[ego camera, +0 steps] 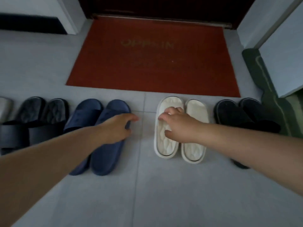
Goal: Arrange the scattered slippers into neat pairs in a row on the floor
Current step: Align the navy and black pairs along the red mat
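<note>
Slippers lie in a row on the grey tile floor. A white pair (193, 148) sits right of centre; my right hand (177, 126) rests on the strap of its left slipper (165, 145), fingers curled around it. A navy blue pair (85, 115) lies left of centre; my left hand (118, 128) lies over the strap of its right slipper (106, 158), fingers bent at its right edge. A black pair with grey insoles (41, 125) is further left. Another black pair (237, 115) lies at the right, partly under my right forearm.
A red doormat (152, 58) lies just beyond the row, in front of a dark door. A green mat (265, 89) is at the right by a white cabinet (285, 54). A pale slipper edge (5, 107) shows at the far left. Bare tiles stretch toward me.
</note>
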### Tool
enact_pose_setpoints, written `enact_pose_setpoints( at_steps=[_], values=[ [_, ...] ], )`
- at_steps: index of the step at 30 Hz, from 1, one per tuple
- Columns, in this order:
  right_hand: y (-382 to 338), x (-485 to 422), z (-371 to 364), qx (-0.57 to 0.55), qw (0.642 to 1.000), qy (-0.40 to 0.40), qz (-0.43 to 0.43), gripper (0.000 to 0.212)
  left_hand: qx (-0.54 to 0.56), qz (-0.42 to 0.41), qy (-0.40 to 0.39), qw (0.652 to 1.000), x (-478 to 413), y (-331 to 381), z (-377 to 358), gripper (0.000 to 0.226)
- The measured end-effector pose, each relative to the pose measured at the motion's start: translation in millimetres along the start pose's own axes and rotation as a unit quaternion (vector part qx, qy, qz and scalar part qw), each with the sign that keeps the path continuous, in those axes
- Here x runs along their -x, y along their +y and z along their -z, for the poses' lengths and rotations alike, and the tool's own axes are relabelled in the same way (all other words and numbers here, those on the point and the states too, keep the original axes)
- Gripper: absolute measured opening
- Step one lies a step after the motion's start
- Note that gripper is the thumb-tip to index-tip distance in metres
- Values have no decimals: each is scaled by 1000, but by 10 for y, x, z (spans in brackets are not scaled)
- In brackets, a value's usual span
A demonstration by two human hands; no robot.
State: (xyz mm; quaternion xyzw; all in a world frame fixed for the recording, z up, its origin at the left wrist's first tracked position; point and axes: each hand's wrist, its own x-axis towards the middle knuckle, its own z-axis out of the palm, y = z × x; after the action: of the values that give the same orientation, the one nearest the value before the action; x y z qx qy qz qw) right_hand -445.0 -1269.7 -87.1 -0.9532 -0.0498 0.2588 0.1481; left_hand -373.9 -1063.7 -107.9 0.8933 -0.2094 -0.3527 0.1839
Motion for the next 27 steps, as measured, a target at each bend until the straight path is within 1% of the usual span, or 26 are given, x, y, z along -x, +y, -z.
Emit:
enact_pose_setpoints(
  at_steps=[2,3,4,5,6,7,8,9,10,11,12,13,15,18,20,22,23,24,26,27],
  values=[
    [-489,-161,105,104,991,-66,48,38,-75,8,5,997,220,-540,378,47],
    [-712,-259,118,125,986,-96,48,30,-103,7,11,995,286,-743,508,41],
    [-908,-352,84,109,986,-122,32,21,-123,8,20,992,331,-910,590,34],
    [-1147,-470,13,69,986,-153,-2,18,-142,14,29,989,381,-1096,671,35],
    [-1348,-611,-114,4,984,-169,-47,19,-155,31,32,987,406,-1269,723,48],
    [-1534,-726,-285,-71,978,-172,-97,17,-161,52,18,985,417,-1423,754,66],
    [-1696,-830,-478,-145,966,-157,-146,21,-156,66,0,986,414,-1559,776,78],
    [-1820,-930,-667,-216,947,-129,-198,45,-148,61,-10,987,393,-1673,788,81],
    [-1929,-1018,-856,-279,924,-86,-246,70,-139,46,-10,989,355,-1757,799,75],
    [-2033,-1093,-999,-338,899,-33,-277,82,-130,26,0,991,315,-1817,809,64],
    [-2107,-1157,-1101,-376,877,27,-298,84,-120,10,11,993,275,-1851,807,52],
    [-2148,-1226,-1144,-398,860,79,-309,79,-109,-3,20,994,236,-1862,794,43],
    [-2152,-1330,-1174,-400,848,142,-318,64,-73,-20,44,996,159,-1880,731,39],
    [-2056,-1350,-1127,-389,836,188,-340,49,15,-65,61,996,38,-1867,602,44],
    [-1927,-1319,-1099,-371,834,206,-354,43,84,-99,37,991,-31,-1793,537,52],
    [-1765,-1305,-1055,-363,831,215,-362,38,165,-114,6,980,-55,-1712,486,60],
    [-1685,-1311,-1027,-370,828,217,-362,35,183,-120,-3,976,-65,-1690,465,63],
    [-1627,-1316,-1000,-378,825,217,-361,32,179,-125,-7,976,-70,-1680,449,65],
    [-1577,-1335,-966,-388,824,203,-360,26,123,-135,-3,983,-70,-1714,439,68],
    [-1591,-1334,-971,-382,829,192,-361,27,99,-137,5,986,-61,-1754,457,68]
  ],
)
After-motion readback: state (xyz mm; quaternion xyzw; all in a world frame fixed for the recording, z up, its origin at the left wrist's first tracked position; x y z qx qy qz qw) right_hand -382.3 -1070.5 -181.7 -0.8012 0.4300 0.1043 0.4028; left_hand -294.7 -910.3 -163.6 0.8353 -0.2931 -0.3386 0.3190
